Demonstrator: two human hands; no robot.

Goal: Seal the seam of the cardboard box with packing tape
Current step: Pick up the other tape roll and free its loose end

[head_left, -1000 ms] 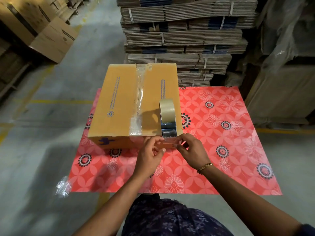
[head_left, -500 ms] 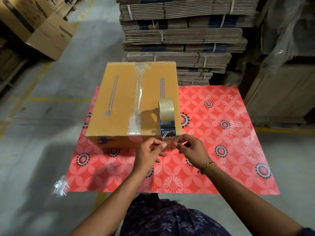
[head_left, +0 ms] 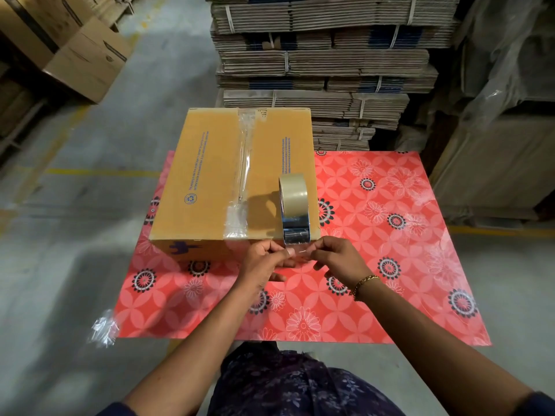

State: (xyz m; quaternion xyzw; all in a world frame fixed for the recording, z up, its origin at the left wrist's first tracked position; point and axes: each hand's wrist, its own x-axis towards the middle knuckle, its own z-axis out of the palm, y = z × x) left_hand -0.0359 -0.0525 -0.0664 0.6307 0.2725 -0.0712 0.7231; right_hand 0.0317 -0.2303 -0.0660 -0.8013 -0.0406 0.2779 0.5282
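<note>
A closed brown cardboard box [head_left: 207,175] lies on a red flowered mat [head_left: 375,250]. Clear tape [head_left: 244,163] runs along its middle seam from the far edge to the near edge. A roll of clear packing tape [head_left: 293,199] stands on edge on the box's near right corner, with a loose strip hanging over the front edge. My left hand [head_left: 264,262] and my right hand [head_left: 339,259] are just in front of the box. Both pinch that short strip of tape [head_left: 297,250] between their fingertips.
Bundled flat cardboard sheets [head_left: 315,55] are stacked high behind the box. More boxes [head_left: 75,49] stand at the far left, and wrapped cartons [head_left: 495,160] at the right. A crumpled scrap of clear tape [head_left: 103,328] lies on the concrete floor by the mat's near left corner.
My hands have drawn slightly apart and toward me, stretching the tape end between them. The roll and the box stay in place.
</note>
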